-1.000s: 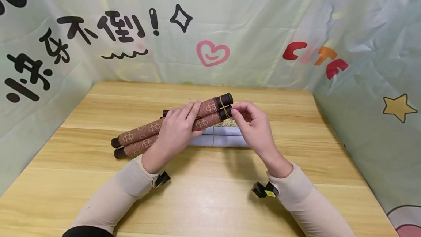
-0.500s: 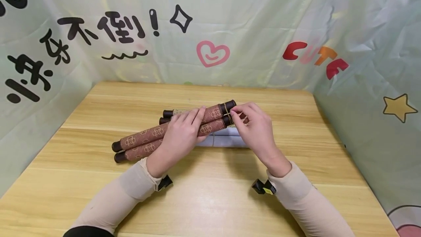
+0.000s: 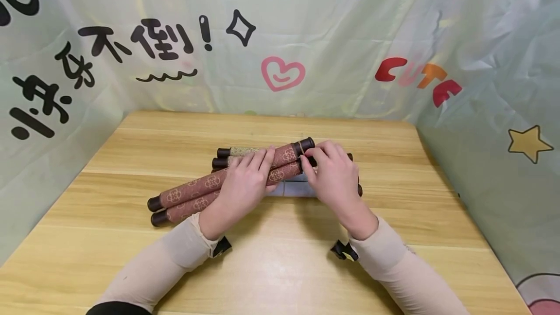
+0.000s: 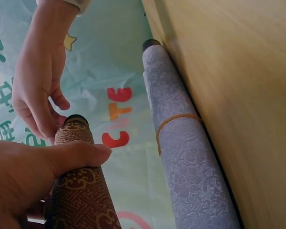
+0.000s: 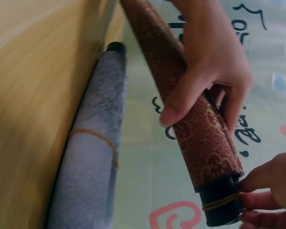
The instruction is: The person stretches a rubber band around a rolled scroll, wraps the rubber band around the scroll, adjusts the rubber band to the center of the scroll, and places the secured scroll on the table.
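Observation:
My left hand [image 3: 247,171] grips a pair of brown-red patterned scrolls [image 3: 190,189] from above, its thumb along the near side. The two rolls lie side by side with dark end knobs, tilted so the right end points up and away. A thin rubber band [image 5: 220,202] circles the dark knob at their right end. My right hand [image 3: 334,176] is at that end, thumb and fingertips pinching at the band beside the knob. In the left wrist view, the left thumb [image 4: 81,156] presses on the patterned cloth.
Light blue-grey scrolls [image 4: 186,162] tied with a rubber band lie on the wooden table [image 3: 280,266] just beneath. Behind, a yellowish patterned scroll [image 3: 242,151] with dark knobs is partly covered by the held pair. Printed cloth [image 3: 341,62] hangs around the table's back and sides.
The held scrolls have come down and slightly nearer at both ends. My right hand has shifted a little left, staying at the banded knobs, and more of the scrolls behind shows.

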Demonstrator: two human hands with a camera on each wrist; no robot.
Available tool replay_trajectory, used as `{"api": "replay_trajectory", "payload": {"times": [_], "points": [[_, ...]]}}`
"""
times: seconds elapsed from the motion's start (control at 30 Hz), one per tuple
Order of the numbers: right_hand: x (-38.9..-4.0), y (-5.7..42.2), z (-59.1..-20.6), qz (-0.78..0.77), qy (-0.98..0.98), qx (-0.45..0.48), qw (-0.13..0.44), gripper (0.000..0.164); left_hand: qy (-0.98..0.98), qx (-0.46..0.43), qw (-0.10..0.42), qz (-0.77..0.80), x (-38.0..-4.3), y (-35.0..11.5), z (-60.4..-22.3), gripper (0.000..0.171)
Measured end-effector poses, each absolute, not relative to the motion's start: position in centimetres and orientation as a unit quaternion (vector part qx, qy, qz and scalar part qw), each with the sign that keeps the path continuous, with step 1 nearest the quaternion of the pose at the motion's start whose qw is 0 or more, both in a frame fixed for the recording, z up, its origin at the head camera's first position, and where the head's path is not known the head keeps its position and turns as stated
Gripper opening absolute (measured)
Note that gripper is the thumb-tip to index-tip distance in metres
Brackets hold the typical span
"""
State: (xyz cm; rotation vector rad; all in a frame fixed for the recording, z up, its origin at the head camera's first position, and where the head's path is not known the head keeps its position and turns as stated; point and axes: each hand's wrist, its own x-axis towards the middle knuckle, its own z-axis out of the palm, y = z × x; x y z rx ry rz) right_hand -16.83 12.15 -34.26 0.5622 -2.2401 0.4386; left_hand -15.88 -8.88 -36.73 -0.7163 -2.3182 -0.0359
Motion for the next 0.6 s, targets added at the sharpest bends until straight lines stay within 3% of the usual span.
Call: {"api": "replay_trajectory", "payload": {"times": [0.6], "points": [[-16.8, 11.0, -34.7, 0.239, -0.901, 0.187, 0.31, 0.009, -0.897, -0.276, 0.343, 0.039, -15.0, -7.7, -37.9, 0.084]]}}
